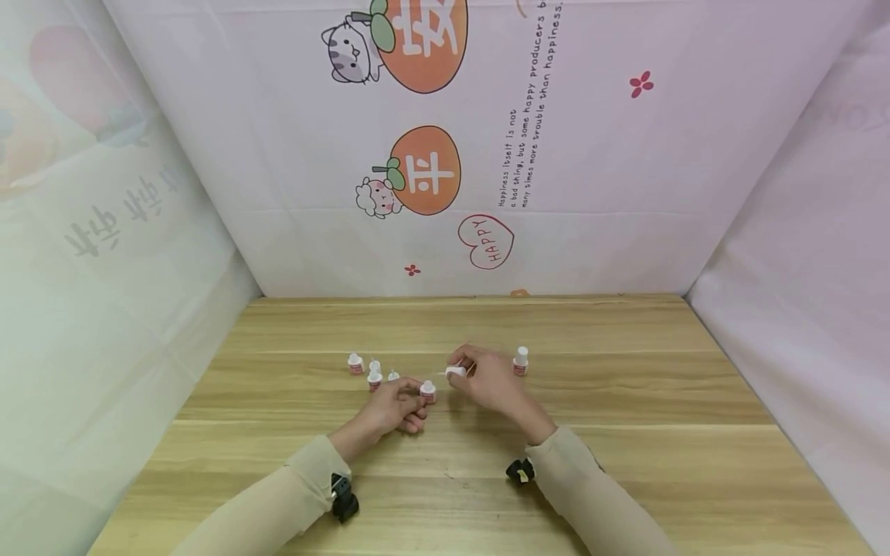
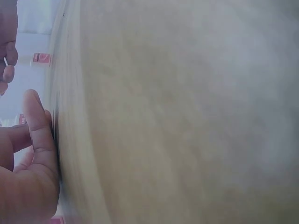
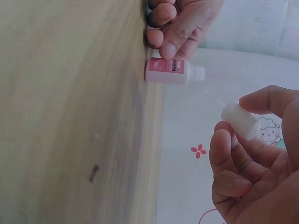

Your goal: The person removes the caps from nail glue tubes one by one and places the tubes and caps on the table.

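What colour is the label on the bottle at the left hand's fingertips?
The label is pinkish red, clearest in the right wrist view.

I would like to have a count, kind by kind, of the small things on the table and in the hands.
Bottles: 4
Loose white caps: 3, two of them small and partly hidden
Total: 7
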`<action>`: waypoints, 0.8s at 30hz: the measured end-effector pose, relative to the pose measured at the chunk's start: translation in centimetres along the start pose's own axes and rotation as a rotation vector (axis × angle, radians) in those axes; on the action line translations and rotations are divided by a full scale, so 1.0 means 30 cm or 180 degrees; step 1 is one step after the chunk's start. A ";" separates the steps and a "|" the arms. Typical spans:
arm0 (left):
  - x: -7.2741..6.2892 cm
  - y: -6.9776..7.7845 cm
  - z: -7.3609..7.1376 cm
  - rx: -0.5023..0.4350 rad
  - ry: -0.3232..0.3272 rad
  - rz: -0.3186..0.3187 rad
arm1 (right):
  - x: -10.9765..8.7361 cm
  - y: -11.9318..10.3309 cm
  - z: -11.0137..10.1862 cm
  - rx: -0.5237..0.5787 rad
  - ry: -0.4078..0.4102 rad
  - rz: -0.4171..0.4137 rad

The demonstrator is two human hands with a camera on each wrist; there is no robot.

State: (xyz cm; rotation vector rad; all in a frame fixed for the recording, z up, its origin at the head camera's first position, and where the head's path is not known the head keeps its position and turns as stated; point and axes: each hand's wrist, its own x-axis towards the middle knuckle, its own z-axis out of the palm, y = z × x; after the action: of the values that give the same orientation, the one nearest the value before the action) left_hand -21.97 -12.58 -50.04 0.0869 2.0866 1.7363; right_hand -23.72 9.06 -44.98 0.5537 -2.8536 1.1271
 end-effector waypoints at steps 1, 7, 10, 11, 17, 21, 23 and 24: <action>-0.001 0.000 -0.003 0.0003 0.0005 -0.0004 | 0.000 -0.002 0.003 -0.0023 -0.0041 -0.0028; -0.010 -0.001 -0.020 0.0038 0.0044 -0.0015 | 0.000 -0.008 0.023 -0.0122 -0.0125 -0.0099; -0.013 -0.006 -0.029 0.0035 0.0041 -0.0020 | 0.003 -0.007 0.035 -0.0148 -0.0123 -0.0140; -0.015 -0.009 -0.033 0.0035 0.0032 -0.0017 | 0.004 -0.006 0.038 -0.0148 -0.0128 -0.0142; -0.028 -0.021 -0.054 0.0009 -0.0059 -0.0027 | 0.007 -0.006 0.058 -0.0127 -0.0188 -0.0167; -0.039 -0.022 -0.063 0.0007 -0.0120 -0.0016 | 0.008 -0.016 0.065 -0.0159 -0.0238 -0.0170; -0.045 -0.021 -0.065 0.0027 -0.0145 0.0005 | 0.009 -0.020 0.069 -0.0173 -0.0265 -0.0161; -0.048 -0.019 -0.067 0.0035 -0.0154 0.0016 | 0.009 -0.022 0.070 -0.0189 -0.0273 -0.0159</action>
State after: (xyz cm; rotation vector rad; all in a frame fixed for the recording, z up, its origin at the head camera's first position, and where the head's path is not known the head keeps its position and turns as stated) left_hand -21.25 -15.02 -49.93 0.1362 2.0631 1.7089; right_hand -23.53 7.12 -46.06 0.6817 -2.9160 1.0323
